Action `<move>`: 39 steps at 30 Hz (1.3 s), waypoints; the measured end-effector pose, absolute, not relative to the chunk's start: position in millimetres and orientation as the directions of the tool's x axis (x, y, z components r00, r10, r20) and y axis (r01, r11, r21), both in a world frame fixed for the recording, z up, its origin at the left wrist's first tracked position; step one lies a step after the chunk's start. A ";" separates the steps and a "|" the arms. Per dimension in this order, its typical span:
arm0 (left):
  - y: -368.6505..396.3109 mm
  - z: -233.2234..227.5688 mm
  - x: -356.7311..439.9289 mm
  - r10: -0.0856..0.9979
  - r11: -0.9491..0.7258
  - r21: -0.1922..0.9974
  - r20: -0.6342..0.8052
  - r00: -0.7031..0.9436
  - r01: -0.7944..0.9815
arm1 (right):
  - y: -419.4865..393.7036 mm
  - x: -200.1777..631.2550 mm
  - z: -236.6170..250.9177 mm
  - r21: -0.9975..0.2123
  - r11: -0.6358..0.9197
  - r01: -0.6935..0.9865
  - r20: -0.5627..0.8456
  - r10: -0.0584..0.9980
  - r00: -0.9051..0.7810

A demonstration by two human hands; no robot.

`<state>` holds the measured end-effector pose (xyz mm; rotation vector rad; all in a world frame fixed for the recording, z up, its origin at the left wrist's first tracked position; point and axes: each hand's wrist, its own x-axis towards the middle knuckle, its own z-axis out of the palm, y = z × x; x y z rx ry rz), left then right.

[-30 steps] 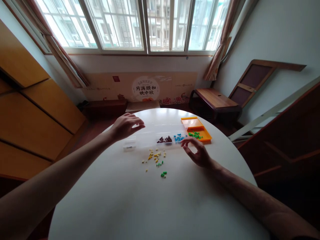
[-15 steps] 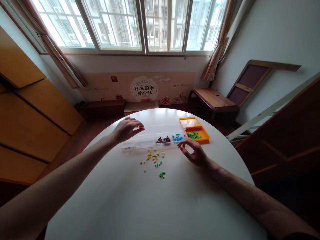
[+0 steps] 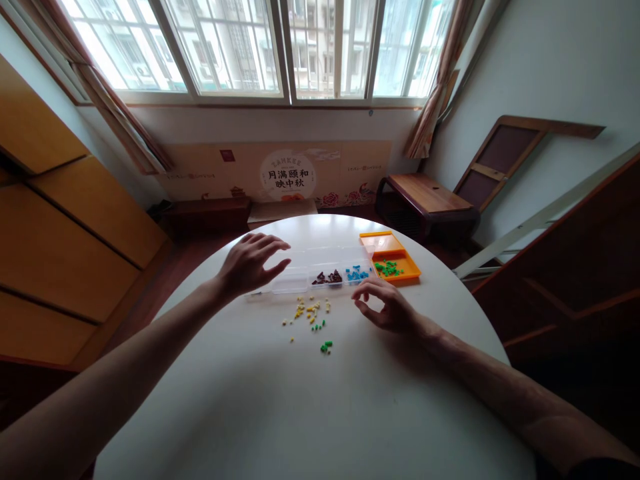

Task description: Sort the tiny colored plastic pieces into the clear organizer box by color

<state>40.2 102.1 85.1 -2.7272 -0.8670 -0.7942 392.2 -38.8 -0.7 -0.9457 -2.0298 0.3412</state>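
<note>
My left hand [image 3: 253,264] hovers over the left end of the clear plastic compartment box [image 3: 291,283], thumb and fingers apart with nothing seen between them. Dark brown pieces [image 3: 327,277] and blue pieces [image 3: 357,274] lie in separate compartments at the box's right side. Just in front of the blue pieces is my right hand [image 3: 387,305], its fingers curved and a gap showing between thumb and forefinger; no piece is visible in it. Small yellow pieces [image 3: 311,312] and two groups of green pieces [image 3: 326,347] are scattered on the table before the box.
An orange tray [image 3: 414,270] with green pieces inside stands at the box's right end, its lid raised behind. Everything rests on a round white table [image 3: 310,407]. Beyond it are a wooden stool [image 3: 427,195] and a printed panel [image 3: 200,160] under the window.
The thumb of my left hand has parted from the fingers, widening the gap. My right hand has shifted slightly left and its fingers have loosened. The pieces look unmoved.
</note>
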 end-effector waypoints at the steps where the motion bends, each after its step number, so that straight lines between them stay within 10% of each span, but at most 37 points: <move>1: 92.2 83.8 44.3 0.474 -0.826 0.004 0.548 0.689 0.564 | -40.3 389.7 2.2 -0.520 0.691 0.503 0.570 0.719 -0.399; 23: 20.1 1.3 73.8 0.315 -0.946 0.233 0.506 0.803 0.224 | -41.4 349.8 -15.6 -0.482 0.778 0.403 0.499 0.622 -0.604; 39: 26.4 0.0 72.2 0.326 -0.946 0.204 0.604 0.728 0.254 | 11.2 468.1 -19.1 -0.497 0.150 0.855 0.536 0.827 0.167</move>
